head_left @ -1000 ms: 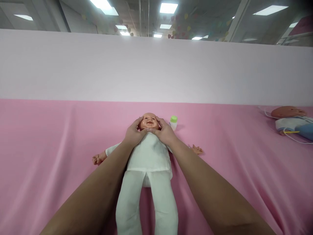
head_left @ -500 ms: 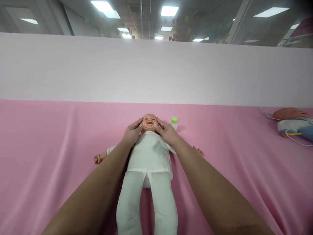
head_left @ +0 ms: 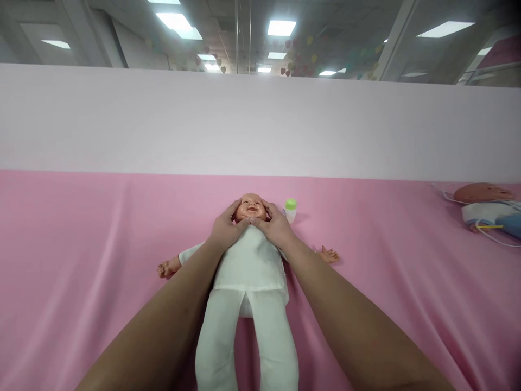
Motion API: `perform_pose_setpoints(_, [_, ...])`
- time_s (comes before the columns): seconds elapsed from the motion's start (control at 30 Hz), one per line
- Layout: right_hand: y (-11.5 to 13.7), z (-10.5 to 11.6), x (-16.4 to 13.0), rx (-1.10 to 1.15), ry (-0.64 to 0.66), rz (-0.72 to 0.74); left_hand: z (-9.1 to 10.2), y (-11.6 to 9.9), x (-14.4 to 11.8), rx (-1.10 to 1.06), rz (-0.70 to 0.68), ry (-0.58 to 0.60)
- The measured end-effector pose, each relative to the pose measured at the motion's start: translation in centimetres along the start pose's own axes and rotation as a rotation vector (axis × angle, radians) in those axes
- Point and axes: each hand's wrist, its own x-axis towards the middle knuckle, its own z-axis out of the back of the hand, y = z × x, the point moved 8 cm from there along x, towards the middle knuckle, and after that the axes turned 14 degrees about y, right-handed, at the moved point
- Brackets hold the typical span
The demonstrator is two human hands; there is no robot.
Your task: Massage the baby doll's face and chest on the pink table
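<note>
Thumbs [head_left: 257, 222] closer together over pink cloth [head_left: 366, 244]

Since half a second ago: left hand [head_left: 226, 227] and right hand [head_left: 278, 226] moved thumbs [head_left: 241, 224] inward off the cheeks of the doll [head_left: 251, 260], tips now nearly meeting under its chin. Right forearm [head_left: 345, 296] hides less of doll's palm [head_left: 329, 254].

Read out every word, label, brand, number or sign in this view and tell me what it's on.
No readable text anywhere.
Bottle: a small dark mark on its left edge, too small to tell if it is lettering.
White-clothed doll: no lettering visible.
Other doll, far right: none that I can make out.
</note>
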Motion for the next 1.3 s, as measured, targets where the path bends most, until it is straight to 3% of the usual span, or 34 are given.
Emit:
perform_pose_setpoints(0.13, [-0.2, 0.0, 0.2, 0.019, 0.012, 0.008, -0.2, 0.0, 0.2, -0.06, -0.05, 0.023])
perform_pose_setpoints(0.37, [-0.2, 0.0, 0.6, 0.034, 0.091, 0.057, 0.0, 1.2, 0.5, -0.141, -0.015, 0.007])
perform_pose_setpoints(0.53, [-0.1, 0.2, 0.4, -0.008, 0.132, 0.031, 0.2, 1.7, 0.7, -0.249, -0.007, -0.012])
perform_pose_setpoints(0.67, [-0.5, 0.1, 0.5, 0.092, 0.122, 0.007, 0.5, 1.5, 0.5, -0.276, -0.005, -0.03])
perform_pose_setpoints(0.93, [0.2, -0.1, 0.0, 0.055, -0.001, 0.009, 0.3, 0.8, 0.2, -0.08, 0.019, -0.028])
perform_pose_setpoints(1.3, [0.0, -0.1, 0.3, 0.076, 0.032, 0.048, 0.1, 0.4, 0.2, -0.052, -0.005, -0.027])
